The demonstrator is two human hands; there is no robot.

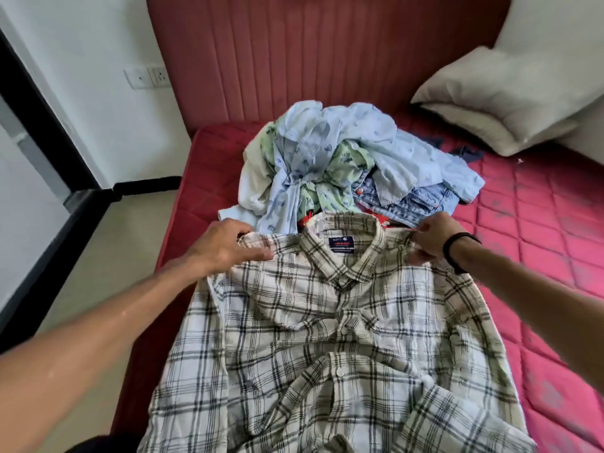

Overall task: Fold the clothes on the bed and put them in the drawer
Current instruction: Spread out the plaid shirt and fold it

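Observation:
A white plaid shirt (327, 338) lies spread front-up on the red mattress (539, 256), collar pointing away from me, with a sleeve folded across its lower part. My left hand (225, 246) grips the shirt's left shoulder. My right hand (428, 238), with a black band on its wrist, pinches the right shoulder. Behind the collar sits a heap of unfolded clothes (327, 165): light blue and green printed shirts and blue denim. No drawer is in view.
A padded red headboard (327, 53) stands behind the heap. A beige pillow (503, 99) leans at the back right. The mattress's left edge drops to a pale floor (98, 256), beside a white wall with sockets (147, 76).

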